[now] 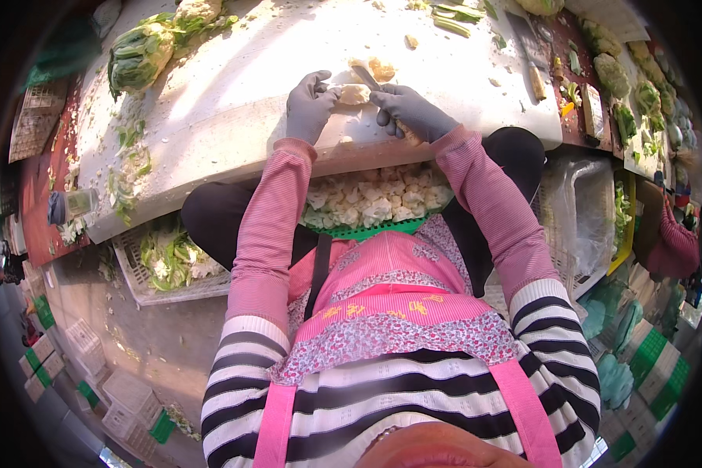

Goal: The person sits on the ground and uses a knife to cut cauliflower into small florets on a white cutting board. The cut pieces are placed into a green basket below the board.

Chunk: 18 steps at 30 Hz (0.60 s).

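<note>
On the white cutting board (240, 126) my gloved left hand (313, 105) has its fingertips at the left end of a pale cauliflower piece (355, 94). My gloved right hand (412, 111) is closed around the handle of a small knife (365, 77), whose blade points up and left above that piece. Just behind the blade lies a yellowish cauliflower piece (381, 69). Beneath the board's near edge, between my knees, a green basket (386, 229) holds many cut cauliflower florets (380, 193).
Leafy cauliflower (143, 52) lies at the board's far left. A cleaver (529, 55) rests at the right. A white crate (175, 295) of leaf trimmings stands at lower left, a plastic-lined crate (582, 216) at right. A co-worker's pink sleeve (675, 240) shows far right.
</note>
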Available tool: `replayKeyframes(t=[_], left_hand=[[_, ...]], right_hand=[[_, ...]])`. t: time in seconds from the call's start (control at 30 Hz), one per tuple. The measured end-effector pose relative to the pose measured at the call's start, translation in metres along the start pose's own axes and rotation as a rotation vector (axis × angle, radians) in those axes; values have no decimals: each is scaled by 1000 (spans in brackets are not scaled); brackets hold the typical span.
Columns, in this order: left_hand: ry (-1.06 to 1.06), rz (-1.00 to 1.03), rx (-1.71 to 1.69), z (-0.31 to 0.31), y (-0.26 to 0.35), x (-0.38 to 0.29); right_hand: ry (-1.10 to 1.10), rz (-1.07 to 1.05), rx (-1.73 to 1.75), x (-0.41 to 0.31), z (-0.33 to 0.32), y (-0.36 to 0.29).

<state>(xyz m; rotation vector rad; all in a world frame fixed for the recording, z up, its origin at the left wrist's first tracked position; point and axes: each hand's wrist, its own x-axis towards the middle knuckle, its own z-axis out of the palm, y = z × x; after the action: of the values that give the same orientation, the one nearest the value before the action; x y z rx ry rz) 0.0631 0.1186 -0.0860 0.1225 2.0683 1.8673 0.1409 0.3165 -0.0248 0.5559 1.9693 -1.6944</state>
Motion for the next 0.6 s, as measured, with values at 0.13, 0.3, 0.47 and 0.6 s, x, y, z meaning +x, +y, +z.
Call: replayKeyframes(t=[0.13, 0.3, 0.47, 0.6], left_hand=[[33, 57, 132, 7, 4, -21], [89, 32, 120, 16, 7, -37], [77, 50, 210, 16, 3, -34], [39, 163, 192, 7, 0, -28]], right_hand=[[206, -86, -31, -20, 7, 9], [309, -374, -632, -20, 38, 32], [165, -146, -752, -10, 43, 29], [-27, 7, -711, -47, 8, 8]])
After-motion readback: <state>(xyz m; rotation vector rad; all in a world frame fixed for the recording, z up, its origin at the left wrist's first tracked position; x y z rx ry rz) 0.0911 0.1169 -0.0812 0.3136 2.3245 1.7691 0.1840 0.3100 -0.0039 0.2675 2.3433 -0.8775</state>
